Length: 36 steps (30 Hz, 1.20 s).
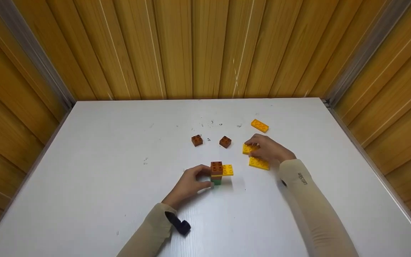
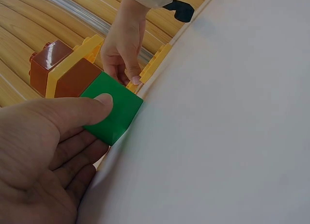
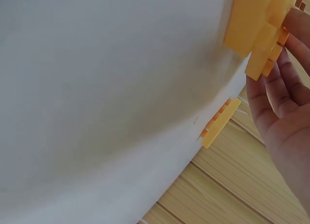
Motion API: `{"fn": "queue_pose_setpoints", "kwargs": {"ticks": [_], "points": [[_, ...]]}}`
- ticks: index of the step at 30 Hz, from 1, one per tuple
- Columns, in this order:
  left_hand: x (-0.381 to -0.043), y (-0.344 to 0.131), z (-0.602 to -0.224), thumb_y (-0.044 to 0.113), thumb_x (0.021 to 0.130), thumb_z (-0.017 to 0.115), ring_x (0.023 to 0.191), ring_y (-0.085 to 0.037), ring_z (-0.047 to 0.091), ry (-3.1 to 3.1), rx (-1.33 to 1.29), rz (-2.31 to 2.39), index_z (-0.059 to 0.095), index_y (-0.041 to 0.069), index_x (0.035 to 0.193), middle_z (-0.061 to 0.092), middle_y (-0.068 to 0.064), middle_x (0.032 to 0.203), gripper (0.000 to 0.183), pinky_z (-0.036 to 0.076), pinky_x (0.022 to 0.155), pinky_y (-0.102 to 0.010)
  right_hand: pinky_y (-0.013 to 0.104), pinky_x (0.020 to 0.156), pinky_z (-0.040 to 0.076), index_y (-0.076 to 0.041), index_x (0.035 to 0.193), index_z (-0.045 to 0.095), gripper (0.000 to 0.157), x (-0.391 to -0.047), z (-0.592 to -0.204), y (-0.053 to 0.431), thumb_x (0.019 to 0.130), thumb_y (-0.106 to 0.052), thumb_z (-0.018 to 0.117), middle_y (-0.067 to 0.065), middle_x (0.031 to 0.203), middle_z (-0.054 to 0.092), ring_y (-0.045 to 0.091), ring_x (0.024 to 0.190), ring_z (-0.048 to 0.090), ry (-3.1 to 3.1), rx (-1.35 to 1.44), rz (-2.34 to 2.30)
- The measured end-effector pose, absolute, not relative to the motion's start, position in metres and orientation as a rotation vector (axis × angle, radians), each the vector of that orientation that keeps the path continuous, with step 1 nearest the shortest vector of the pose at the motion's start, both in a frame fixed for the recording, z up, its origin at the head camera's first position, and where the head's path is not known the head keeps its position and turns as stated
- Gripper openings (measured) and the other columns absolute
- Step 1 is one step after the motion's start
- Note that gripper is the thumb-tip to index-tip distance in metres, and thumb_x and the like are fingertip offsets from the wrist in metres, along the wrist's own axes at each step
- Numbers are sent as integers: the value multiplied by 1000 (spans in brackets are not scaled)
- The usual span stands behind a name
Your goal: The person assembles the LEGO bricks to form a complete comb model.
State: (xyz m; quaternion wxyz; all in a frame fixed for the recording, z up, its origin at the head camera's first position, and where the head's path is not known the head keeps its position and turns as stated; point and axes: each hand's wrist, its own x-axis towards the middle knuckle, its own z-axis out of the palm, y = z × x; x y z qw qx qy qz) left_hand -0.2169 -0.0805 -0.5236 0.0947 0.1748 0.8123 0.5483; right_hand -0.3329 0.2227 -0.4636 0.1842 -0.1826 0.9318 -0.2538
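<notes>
My left hand (image 1: 190,182) grips the base of a toy brick stack, its thumb on the green brick (image 2: 116,107) at the bottom. Above the green brick come a brown brick, a flat yellow brick (image 1: 228,170) jutting to the right, and a brown brick (image 1: 216,165) on top. Over to the right, my right hand (image 1: 268,147) pinches a flat yellow brick (image 1: 246,149) between thumb and fingers. Just in front of it lies another yellow brick (image 1: 259,164). In the right wrist view, the pinched yellow brick (image 3: 261,59) is partly hidden by fingers.
Two loose brown bricks, one on the left (image 1: 197,140) and one on the right (image 1: 225,141), lie beyond the stack. Farther back right is a third flat yellow brick (image 1: 259,125). Wood-patterned walls (image 1: 205,50) border the white table (image 1: 102,160) at the back and sides.
</notes>
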Motion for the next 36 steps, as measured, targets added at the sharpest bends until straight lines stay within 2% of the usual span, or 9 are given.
{"fn": "queue_pose_setpoints", "kwargs": {"ticks": [19, 25, 36], "points": [[-215, -81, -521, 11, 84, 73, 113, -21, 59, 2400, 528, 1643, 62, 14, 119, 65, -4, 119, 36, 43, 104, -42, 48, 105, 41, -9, 130, 60, 44, -325, -446, 214, 89, -19, 69, 9, 121, 57, 27, 112, 52, 2630, -723, -679], [-216, -80, -523, 10, 83, 73, 113, -20, 59, 2408, 530, 1648, 62, 14, 118, 66, -3, 118, 36, 43, 103, -41, 46, 103, 43, -8, 128, 62, 42, -321, -440, 207, 88, -15, 69, 9, 119, 57, 26, 109, 53, 2636, -804, -655], [-215, -79, -521, 14, 83, 73, 115, -18, 57, 2411, 480, 1613, 62, 16, 119, 65, 0, 120, 38, 42, 104, -40, 43, 99, 46, -10, 128, 62, 42, -310, -427, 193, 87, -19, 71, 7, 115, 59, 24, 107, 54, 2591, -914, -638]]}}
